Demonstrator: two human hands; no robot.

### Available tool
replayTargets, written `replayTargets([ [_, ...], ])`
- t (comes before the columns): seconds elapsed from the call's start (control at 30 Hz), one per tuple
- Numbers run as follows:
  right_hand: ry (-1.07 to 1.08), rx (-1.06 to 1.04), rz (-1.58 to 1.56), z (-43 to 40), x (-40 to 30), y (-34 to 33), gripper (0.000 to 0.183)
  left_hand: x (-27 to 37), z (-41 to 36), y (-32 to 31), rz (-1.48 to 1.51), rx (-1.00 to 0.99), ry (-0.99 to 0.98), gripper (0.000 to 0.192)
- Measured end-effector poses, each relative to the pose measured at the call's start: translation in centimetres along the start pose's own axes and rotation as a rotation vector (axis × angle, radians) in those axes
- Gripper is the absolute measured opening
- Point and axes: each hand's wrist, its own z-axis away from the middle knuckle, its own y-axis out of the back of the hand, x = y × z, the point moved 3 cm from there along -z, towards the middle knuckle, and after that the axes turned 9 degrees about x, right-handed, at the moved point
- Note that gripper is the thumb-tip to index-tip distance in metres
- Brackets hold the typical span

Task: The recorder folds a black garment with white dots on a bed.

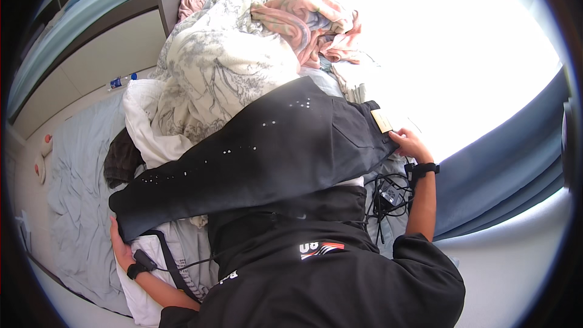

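Observation:
Black trousers (273, 155), folded lengthwise, stretch across the space before me. Small white specks run along the leg, and a pale tan patch (381, 121) sits at the waistband. My right hand (411, 146) pinches the waistband just below that patch. At the other end, my left hand (120, 245) holds the edge of the leg hem, its fingers partly hidden by the cloth. Both wrists wear black straps; a small dark device (145, 259) with a cable is at the left one. White cloth (143, 282) with a black strap lies under my left forearm.
A cream patterned blanket (218, 54) and a pink blanket (300, 18) are heaped beyond the trousers. Tangled black cables with an adapter (389, 193) lie beside my right forearm. A dark brown cloth (120, 159), a plastic bottle (122, 81) and a blue curtain (496, 168) are around the edges.

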Motion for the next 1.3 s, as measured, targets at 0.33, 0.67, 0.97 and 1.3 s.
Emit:
replayTargets([
  [0.33, 0.036, -0.268, -0.449, 3.0, -5.0, -1.2, 0.063, -0.4, -1.2, 0.4, -0.137, -0.072, -0.102, 0.053],
  [0.67, 0.182, -0.271, -0.253, 2.9, -7.2, -2.5, 0.054, -0.9, -1.8, 1.4, -0.171, -0.033, -0.106, 0.053],
  [0.97, 0.171, -0.267, -0.237, 3.7, -8.5, -2.2, 0.052, -0.5, -1.2, 0.5, -0.192, -0.048, -0.127, 0.047],
  [1.3, 0.208, -0.265, -0.185, 2.4, -6.9, -2.5, 0.050, 0.0, -0.4, -0.3, -0.222, -0.083, -0.140, 0.042],
])
